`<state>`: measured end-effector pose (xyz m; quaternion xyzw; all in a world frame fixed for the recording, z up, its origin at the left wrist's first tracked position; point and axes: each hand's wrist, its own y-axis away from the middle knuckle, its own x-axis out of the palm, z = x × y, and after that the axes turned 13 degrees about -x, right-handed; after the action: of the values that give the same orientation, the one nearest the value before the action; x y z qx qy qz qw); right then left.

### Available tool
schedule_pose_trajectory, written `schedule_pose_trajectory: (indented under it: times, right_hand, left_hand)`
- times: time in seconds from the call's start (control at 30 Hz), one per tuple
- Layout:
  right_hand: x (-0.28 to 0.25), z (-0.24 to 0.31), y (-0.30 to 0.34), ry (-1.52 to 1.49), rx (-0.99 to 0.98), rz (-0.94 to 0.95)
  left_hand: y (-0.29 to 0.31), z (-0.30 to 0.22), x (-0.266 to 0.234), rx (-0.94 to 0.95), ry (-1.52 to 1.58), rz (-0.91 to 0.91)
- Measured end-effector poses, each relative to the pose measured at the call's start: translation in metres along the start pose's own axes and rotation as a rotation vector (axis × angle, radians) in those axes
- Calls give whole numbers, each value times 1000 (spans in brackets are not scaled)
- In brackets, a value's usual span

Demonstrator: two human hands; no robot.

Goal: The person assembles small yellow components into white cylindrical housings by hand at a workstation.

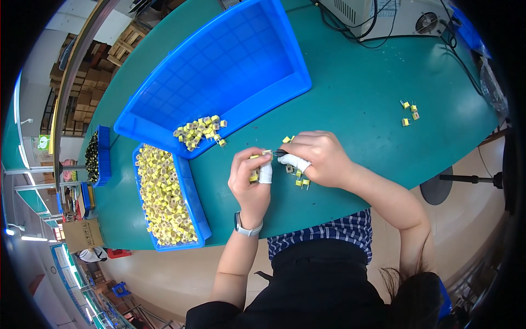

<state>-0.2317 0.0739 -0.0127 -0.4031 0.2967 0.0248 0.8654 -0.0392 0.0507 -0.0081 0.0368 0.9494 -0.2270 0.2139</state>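
My left hand (247, 178), its thumb wrapped in white, is closed on a small yellow electronic component (267, 153) with metal pins, held between thumb and fingertips. Opposite it, my right hand (324, 159) grips a small black tool (280, 153), its tip at the component's pins. Most of the tool is hidden in the fingers, so its exact kind does not show. White wrapping also covers my right thumb. Beneath and beside my right hand, several loose yellow components (299, 179) lie on the green table (350, 109). More yellow shows within my left fingers.
A large blue bin (219, 66) holds a small heap of yellow components (198, 131). Left of my hands, a blue tray (203, 225) is full of them. A smaller blue box (102, 156) stands farther left. Several components (410, 112) lie at right; a grey machine (383, 19) with cables stands behind.
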Motion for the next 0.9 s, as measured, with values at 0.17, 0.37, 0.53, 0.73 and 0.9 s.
schedule_pose_trajectory:
  times: [0.17, 0.37, 0.53, 0.73, 0.9]
  right_hand:
    - [-1, 1, -1, 30, -17, -6]
    - [-2, 1, -2, 34, -8, -22]
    - [-1, 0, -1, 32, -16, -22]
    - [-1, -1, -1, 35, -29, -18]
    - [-1, 2, -5, 42, -34, 14]
  left_hand:
    - [0, 0, 0, 4, -17, -6]
    - [1, 0, 1, -62, 79, -8]
    - [0, 1, 2, -26, 85, 26]
    - [-1, -1, 3, -52, 85, 33]
    - [3, -5, -9, -237, 264, 67]
